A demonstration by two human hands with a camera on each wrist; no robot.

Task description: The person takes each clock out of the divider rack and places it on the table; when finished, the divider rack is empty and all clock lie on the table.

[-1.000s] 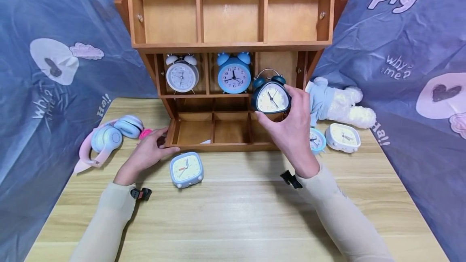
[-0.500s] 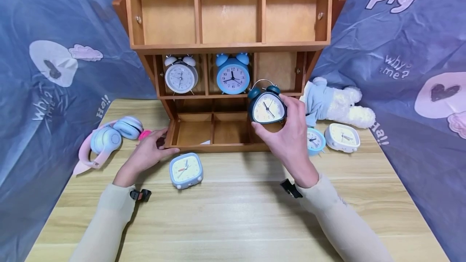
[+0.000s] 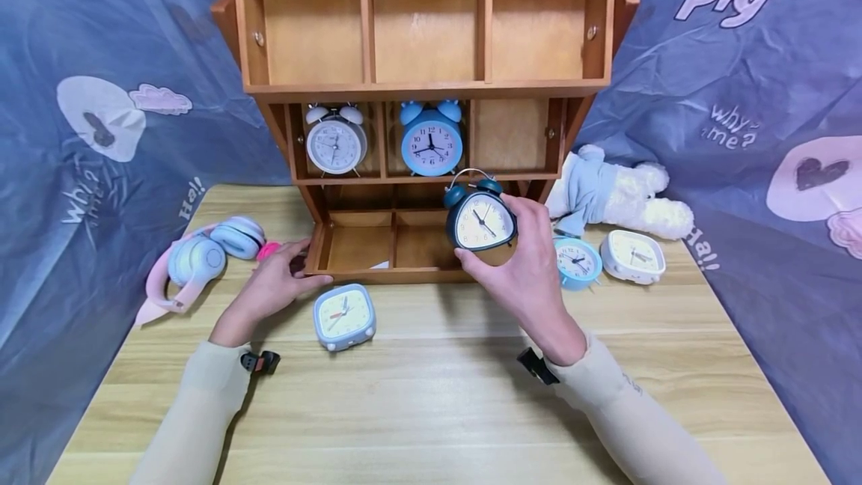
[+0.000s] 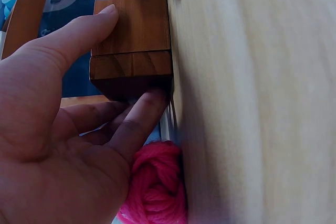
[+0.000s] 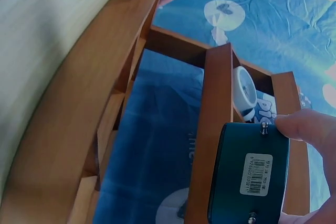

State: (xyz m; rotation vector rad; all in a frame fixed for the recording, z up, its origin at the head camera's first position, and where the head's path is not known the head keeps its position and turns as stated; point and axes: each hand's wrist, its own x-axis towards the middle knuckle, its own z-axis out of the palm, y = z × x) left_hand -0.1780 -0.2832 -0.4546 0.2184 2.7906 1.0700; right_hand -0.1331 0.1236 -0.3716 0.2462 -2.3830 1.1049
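Note:
My right hand (image 3: 521, 272) grips a dark teal twin-bell alarm clock (image 3: 486, 221) with a rounded-triangle face, thumb low and fingers at its right side. The clock is raised in front of the lower tier of a brown wooden shelf (image 3: 424, 87). Its underside, with a barcode sticker (image 5: 256, 174), faces the right wrist view. My left hand (image 3: 272, 287) holds the shelf's lower left corner, thumb along the front and fingers round the side (image 4: 131, 66). A blue-grey square alarm clock (image 3: 344, 315) lies on the table close to that thumb.
A white twin-bell clock (image 3: 335, 144) and a blue one (image 3: 432, 147) stand in the middle tier. Headphones (image 3: 195, 260) and pink yarn (image 4: 157, 184) lie at left. Right of the shelf are a round blue clock (image 3: 578, 263), a white square clock (image 3: 633, 256) and a plush toy (image 3: 626, 189).
My right hand has brought the teal clock down and left, from the middle tier's right compartment to the front of the lower tier. My left hand stays on the shelf corner.

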